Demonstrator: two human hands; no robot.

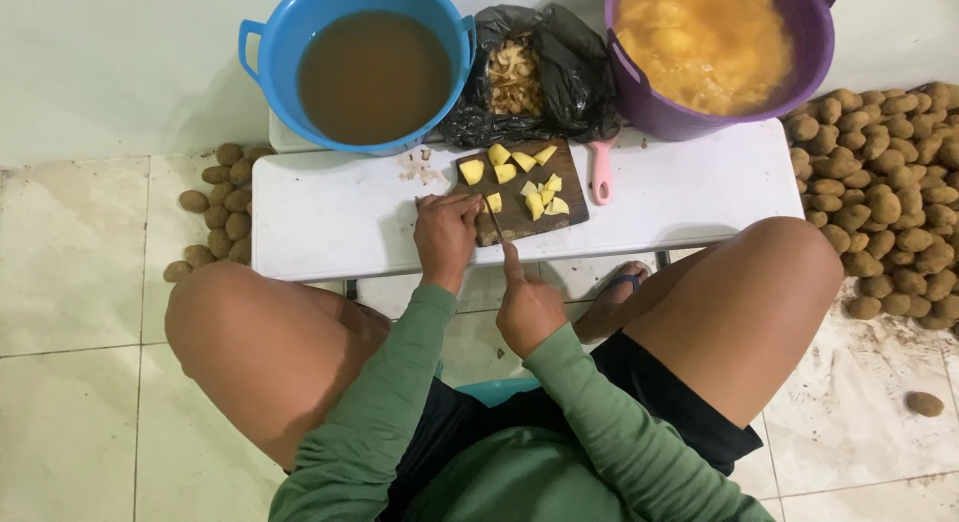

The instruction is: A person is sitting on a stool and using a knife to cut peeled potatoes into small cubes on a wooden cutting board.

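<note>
Cutting potato at our low table.
Our left hand (446, 232) covers a yellow piece (492, 202); our right hand (526, 307) grips the knife (496, 225), blade hardly visible, near the board (569, 177) edge.

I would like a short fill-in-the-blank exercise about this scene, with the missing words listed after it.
1. The blue tub holds murky ____ water.
2. The yellow potato pieces lie on a dark wooden ____.
3. The right hand holds a ____, while the left hand steadies a piece.
4. The purple tub holds ____ peeled potatoes.

Missing words: brown; cutting board; knife; yellow
</note>
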